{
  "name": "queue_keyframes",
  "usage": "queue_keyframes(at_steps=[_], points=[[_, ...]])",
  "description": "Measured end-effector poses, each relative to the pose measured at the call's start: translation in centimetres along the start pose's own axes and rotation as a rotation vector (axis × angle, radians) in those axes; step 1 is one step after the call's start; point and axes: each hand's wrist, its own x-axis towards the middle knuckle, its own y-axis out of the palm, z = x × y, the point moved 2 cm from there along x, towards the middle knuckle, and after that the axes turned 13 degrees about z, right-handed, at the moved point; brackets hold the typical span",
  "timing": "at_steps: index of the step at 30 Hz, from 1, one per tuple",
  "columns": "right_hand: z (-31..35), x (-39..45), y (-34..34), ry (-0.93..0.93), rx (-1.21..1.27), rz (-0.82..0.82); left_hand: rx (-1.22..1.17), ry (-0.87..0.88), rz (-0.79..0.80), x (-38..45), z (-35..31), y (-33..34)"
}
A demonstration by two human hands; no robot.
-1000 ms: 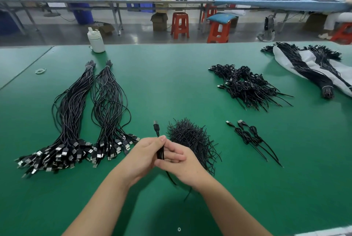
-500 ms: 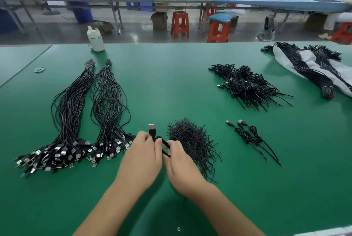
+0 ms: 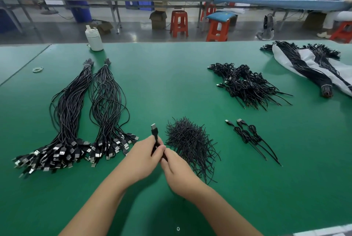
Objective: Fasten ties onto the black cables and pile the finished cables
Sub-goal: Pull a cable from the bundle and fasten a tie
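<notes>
- Hands meet at the near middle of the green counter (image 3: 171, 75): left hand (image 3: 142, 156) grips a folded black USB cable (image 3: 155, 136), plug end poking up; right hand (image 3: 177, 167) pinches at the same bundle.
- Twisting the tie snugly round the folded loops, while the left hand keeps them pinched flat, should stop the coil springing open.
- Finished cables (image 3: 247, 136) lie to the right, tie heap (image 3: 188, 140) just beside the hands.
- Fingers hide the tie itself; whether it is wrapped yet, I cannot tell.
</notes>
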Motion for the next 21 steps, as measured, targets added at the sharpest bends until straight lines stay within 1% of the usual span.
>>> queue_keyframes(at_steps=[2,6,10,16,19,21], points=[[-0.3,0.0,0.3,-0.05,0.168,0.034,0.024,0.022,0.026,0.3,0.1,-0.2],[-1.2,0.0,0.4,-0.036,0.298,0.009,-0.004,0.063,0.075,0.8,-0.1,-0.5],[-1.5,0.2,0.4,-0.033,0.519,0.021,-0.025,0.104,0.125,1.3,-0.8,-0.6],[-2.4,-0.4,-0.1,-0.026,0.712,0.096,-0.095,0.151,0.266,1.9,-1.4,-0.8],[-2.6,-0.3,-0.1,-0.025,0.7,0.07,-0.078,0.153,0.333,2.1,-1.6,-0.9],[-2.7,-0.2,-0.1,-0.006,0.597,0.051,-0.079,0.131,0.359,2.2,-1.5,-0.8]])
